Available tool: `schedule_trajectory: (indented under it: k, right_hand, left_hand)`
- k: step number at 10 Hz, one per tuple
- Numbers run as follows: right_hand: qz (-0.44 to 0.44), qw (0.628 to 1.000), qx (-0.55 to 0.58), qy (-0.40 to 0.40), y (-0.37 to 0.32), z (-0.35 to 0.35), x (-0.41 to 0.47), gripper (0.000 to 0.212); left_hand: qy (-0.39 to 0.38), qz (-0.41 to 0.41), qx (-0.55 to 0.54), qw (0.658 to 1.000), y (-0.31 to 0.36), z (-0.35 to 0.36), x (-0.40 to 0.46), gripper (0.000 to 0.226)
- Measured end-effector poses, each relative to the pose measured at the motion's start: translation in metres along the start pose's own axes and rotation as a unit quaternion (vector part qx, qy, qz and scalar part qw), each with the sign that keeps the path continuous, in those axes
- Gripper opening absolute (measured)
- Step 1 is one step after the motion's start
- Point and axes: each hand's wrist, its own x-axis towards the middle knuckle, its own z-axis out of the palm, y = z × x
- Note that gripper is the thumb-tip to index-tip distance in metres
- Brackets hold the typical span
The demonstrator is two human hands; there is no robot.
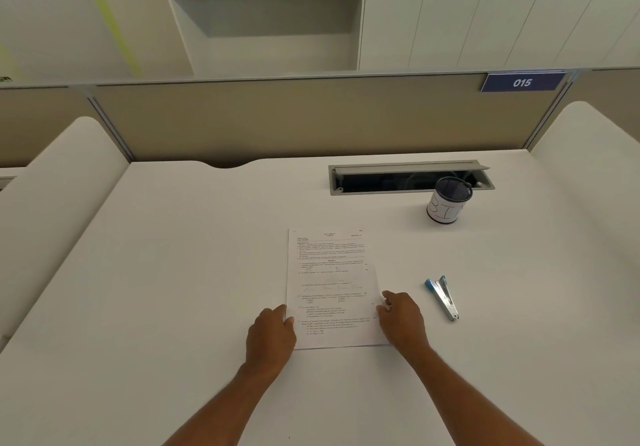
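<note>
Both hands sit at the lower centre of the frame, one on each side of the papers (329,272). My left hand (272,333) curls its fingers and thumb over the left edge near the bottom corner, and my right hand (401,321) pinches the right edge across from it, thumb pointing up the frame. I hold them this way, I think, to square the sheets. A second sheet peeks out along the right side, so the stack is not yet flush.

Filling most of the lower frame, the desk (173,272) is flat and white, good for tapping or sliding pages into line. Behind it, across the middle of the frame, runs the beige partition (277,120). The papers lie flat at the centre, printed side up, text facing me.

Right of centre and higher up, the cable hatch (381,182) stands open. Just in front of it is the cup (446,206), lettered as a bin and well apart from the sheets, probably there for scraps. Smallest is the stapler (445,298), right of my right hand and not touching it. It lies near enough to pick up once the pages line up.
</note>
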Motion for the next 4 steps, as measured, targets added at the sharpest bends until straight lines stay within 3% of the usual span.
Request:
schedule_trajectory:
  k: [1, 2, 4]
  right_hand:
    - [-0.073, 0.996, -0.057, -0.003, 0.0054, 0.0072, -0.0059, 0.047]
    - [-0.105, 0.987, -0.122, -0.011, 0.0095, 0.0136, -0.0116, 0.052]
    - [-0.117, 0.985, -0.128, -0.003, 0.0099, 0.0136, -0.0062, 0.053]
  left_hand:
    - [0.017, 0.035, 0.011, 0.999, 0.0, 0.0025, -0.0054, 0.042]
    - [0.019, 0.106, 0.035, 0.994, 0.0003, 0.0078, -0.0129, 0.036]
    - [0.037, 0.15, 0.075, 0.985, 0.0007, 0.0092, -0.0099, 0.016]
